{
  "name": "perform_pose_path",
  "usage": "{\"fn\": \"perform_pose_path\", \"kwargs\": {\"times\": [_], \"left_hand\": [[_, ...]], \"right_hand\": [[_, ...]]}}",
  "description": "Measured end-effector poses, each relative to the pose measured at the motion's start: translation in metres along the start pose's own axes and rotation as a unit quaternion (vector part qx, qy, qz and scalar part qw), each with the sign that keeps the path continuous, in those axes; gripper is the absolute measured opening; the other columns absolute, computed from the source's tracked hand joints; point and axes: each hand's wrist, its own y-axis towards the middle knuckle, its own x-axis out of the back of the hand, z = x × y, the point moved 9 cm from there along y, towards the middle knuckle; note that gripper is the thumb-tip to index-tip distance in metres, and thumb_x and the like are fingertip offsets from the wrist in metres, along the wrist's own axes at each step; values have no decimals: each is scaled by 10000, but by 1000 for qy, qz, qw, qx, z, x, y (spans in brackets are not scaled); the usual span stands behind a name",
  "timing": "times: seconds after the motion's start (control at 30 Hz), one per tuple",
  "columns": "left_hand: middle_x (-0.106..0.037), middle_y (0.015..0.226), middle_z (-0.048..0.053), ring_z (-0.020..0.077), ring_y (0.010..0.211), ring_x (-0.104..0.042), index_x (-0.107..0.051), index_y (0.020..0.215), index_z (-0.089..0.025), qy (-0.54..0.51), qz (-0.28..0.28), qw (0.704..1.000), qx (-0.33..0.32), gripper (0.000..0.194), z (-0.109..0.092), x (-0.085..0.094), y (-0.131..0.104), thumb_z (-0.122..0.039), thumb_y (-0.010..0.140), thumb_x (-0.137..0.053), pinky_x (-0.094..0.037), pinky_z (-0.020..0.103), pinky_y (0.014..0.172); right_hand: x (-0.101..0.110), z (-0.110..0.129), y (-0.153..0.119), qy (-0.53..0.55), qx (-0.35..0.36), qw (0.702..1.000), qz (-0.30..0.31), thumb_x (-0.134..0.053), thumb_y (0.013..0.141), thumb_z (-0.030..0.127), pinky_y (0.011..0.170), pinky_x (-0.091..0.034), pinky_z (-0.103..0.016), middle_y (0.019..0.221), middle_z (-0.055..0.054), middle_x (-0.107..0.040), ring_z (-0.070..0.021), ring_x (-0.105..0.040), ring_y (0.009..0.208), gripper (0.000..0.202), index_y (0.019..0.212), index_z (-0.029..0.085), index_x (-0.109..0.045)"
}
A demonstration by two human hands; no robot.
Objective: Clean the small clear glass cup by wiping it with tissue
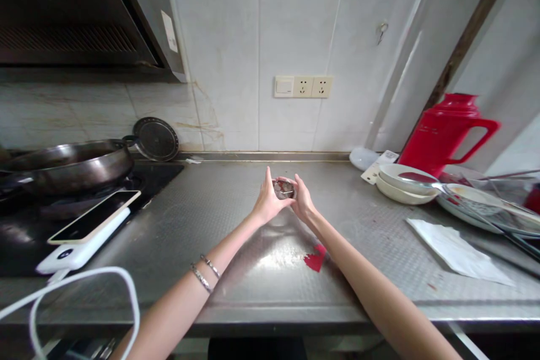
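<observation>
Both hands meet over the middle of the steel counter, around a small round dark object with a shiny, patterned face. My left hand holds its left side, thumb stretched across below it and index finger pointing up. Against the right side is my right hand, its fingers partly curled behind the object. What the object is cannot be made out. A torn red scrap lies on the counter beside my right forearm.
At the left, a steel pan sits on the stove, with a phone on a white power bank and cable in front. Stacked bowls, a red thermos and a white tissue are at the right.
</observation>
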Motion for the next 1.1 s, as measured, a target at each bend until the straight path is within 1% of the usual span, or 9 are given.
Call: {"fn": "perform_pose_path", "kwargs": {"times": [0.13,0.2,0.37,0.43,0.53,0.63,0.7,0.83,1.1], "left_hand": [[-500,1222,142,294,1169,-473,-77,1456,-212,-31,-30,999,11,1238,6,7,1,-317,498,-854,-348,482,1012],[-462,1283,158,296,1193,-462,-82,1455,-205,-55,-21,998,22,1244,8,5,1,-315,488,-857,-334,484,1030],[-431,1362,191,275,1219,-478,21,1464,-141,-143,114,981,62,1112,4,-20,-6,-307,668,-738,-343,471,1049],[-411,1393,201,274,1239,-468,0,1464,-118,-139,136,978,74,1076,5,-25,-7,-287,683,-720,-340,463,1061],[-476,1348,196,280,1216,-495,-174,1434,-99,-114,98,986,76,1008,10,-22,-5,-292,639,-762,-369,447,1047],[-588,1227,150,264,1105,-578,-384,1317,-130,-119,62,989,54,849,12,-18,-1,-308,598,-799,-442,415,978],[-622,1172,121,248,1047,-608,-448,1248,-154,-118,44,991,45,754,11,-15,0,-315,601,-800,-472,395,936],[-638,1114,107,244,1013,-615,-470,1184,-165,-61,10,996,59,675,9,-6,-2,-327,612,-791,-485,391,898],[-509,1242,188,269,1130,-540,-332,1215,-144,-10,-18,999,29,690,7,-2,-5,-284,676,-740,-430,443,955]], "right_hand": [[-3,1,-1,24,11,1000,-7,-471,803,555,800,-501,-332,983,-65,-709,-245,-635,970,433,894,186,-680],[-3,5,0,27,28,999,-8,-477,805,556,807,-502,-329,1031,-64,-698,-243,-629,985,430,906,189,-677],[6,8,1,24,27,999,-13,-471,799,579,789,-522,-355,1034,-75,-698,-255,-630,983,454,913,191,-677],[9,8,2,26,19,999,-9,-460,807,569,781,-529,-362,1025,-80,-702,-259,-633,978,455,910,186,-683],[12,8,2,33,11,999,-9,-450,819,546,782,-530,-366,981,-86,-714,-263,-636,972,448,889,179,-697],[12,8,3,46,13,999,-14,-456,816,531,791,-527,-376,931,-91,-722,-269,-636,975,433,855,175,-699],[12,9,4,52,20,998,-17,-474,803,535,805,-522,-381,933,-90,-720,-270,-633,986,421,846,177,-691],[9,12,3,34,40,999,-11,-507,773,565,829,-510,-391,955,-82,-713,-275,-621,1011,423,877,191,-674],[9,5,2,39,61,997,-38,-549,752,539,825,-497,-344,1049,-54,-690,-252,-614,1006,413,945,192,-663]]}}
